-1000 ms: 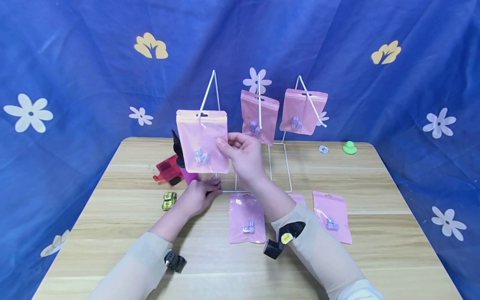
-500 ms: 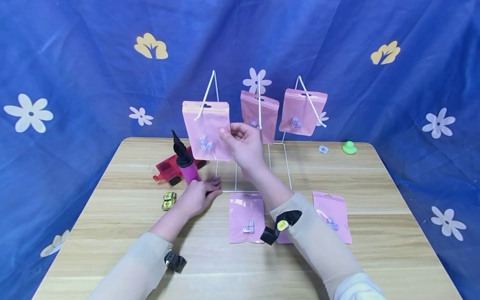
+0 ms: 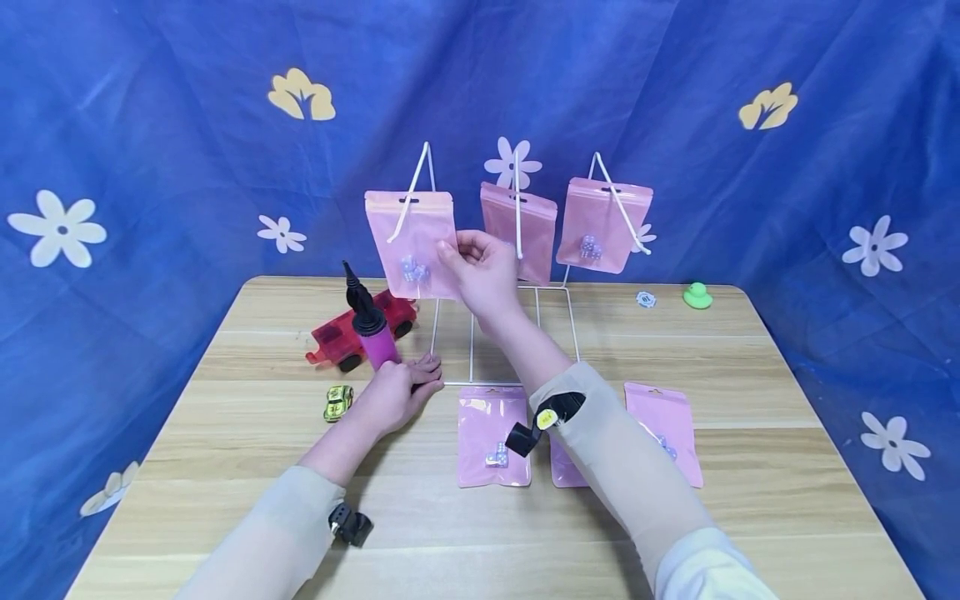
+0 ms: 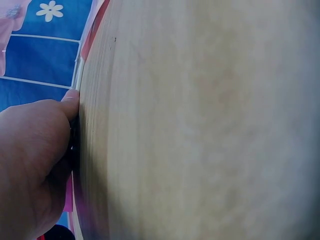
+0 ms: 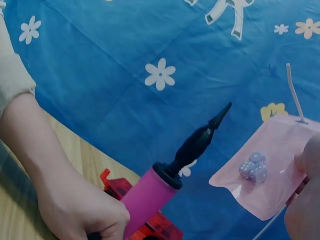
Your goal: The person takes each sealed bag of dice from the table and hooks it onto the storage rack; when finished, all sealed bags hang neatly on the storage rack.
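My right hand [image 3: 483, 271] pinches the right edge of a pink zip pouch [image 3: 412, 225] with dice [image 5: 254, 167] inside. The rack's left hook [image 3: 416, 179] runs through the pouch's hang hole, its tip showing in front. Low at the left, my left hand [image 3: 397, 396] holds the front left corner of the white wire rack [image 3: 472, 346] between thumb and fingers; the left wrist view has the thumb [image 4: 71, 102] right on the wire. Two similar pouches, one in the middle [image 3: 536, 221] and one at the right [image 3: 600, 208], hang from the other hooks.
Several pink pouches lie in front of the rack, including one at left [image 3: 472, 425] and one at right [image 3: 663, 412]. A pink hand pump [image 3: 377, 342] stands by my left hand, before a red toy truck [image 3: 337, 337]. A yellow toy car [image 3: 339, 402] and green duck [image 3: 697, 296] are farther out.
My right hand has carried the pouch up and back, so the left hook now reaches farther through its hole. The left hand has stayed on the rack corner.
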`<state>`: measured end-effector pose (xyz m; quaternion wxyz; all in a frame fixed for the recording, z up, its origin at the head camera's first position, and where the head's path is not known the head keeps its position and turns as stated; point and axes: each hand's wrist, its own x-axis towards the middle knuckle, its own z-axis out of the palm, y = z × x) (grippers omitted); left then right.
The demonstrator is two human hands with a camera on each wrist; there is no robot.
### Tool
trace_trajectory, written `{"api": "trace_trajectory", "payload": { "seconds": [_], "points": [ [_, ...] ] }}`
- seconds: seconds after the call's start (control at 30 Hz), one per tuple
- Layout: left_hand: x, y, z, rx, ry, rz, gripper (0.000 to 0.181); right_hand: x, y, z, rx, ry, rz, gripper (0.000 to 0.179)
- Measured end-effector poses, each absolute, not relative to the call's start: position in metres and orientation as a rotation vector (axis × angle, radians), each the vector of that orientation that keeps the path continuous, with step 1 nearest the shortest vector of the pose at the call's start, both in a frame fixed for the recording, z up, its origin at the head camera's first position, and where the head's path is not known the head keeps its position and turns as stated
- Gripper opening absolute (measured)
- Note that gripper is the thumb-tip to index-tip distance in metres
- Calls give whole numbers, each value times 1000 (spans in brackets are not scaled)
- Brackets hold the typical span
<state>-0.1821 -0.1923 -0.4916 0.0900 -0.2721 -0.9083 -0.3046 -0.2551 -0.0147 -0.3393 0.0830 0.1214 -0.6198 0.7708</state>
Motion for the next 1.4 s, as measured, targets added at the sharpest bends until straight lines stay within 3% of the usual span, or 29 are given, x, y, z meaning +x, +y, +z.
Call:
{"api": "trace_trajectory", "payload": {
  "seconds": [0.83, 1.4],
  "points": [
    [-182, -192, -493, -797, -2690, -943, 24, -279, -20, -344, 250, -1875, 2219, 16],
    [-183, -192, -492, -762, -2718, -909, 27, -261, 34, -350, 575, -1980, 2070, 33]
  ]
}}
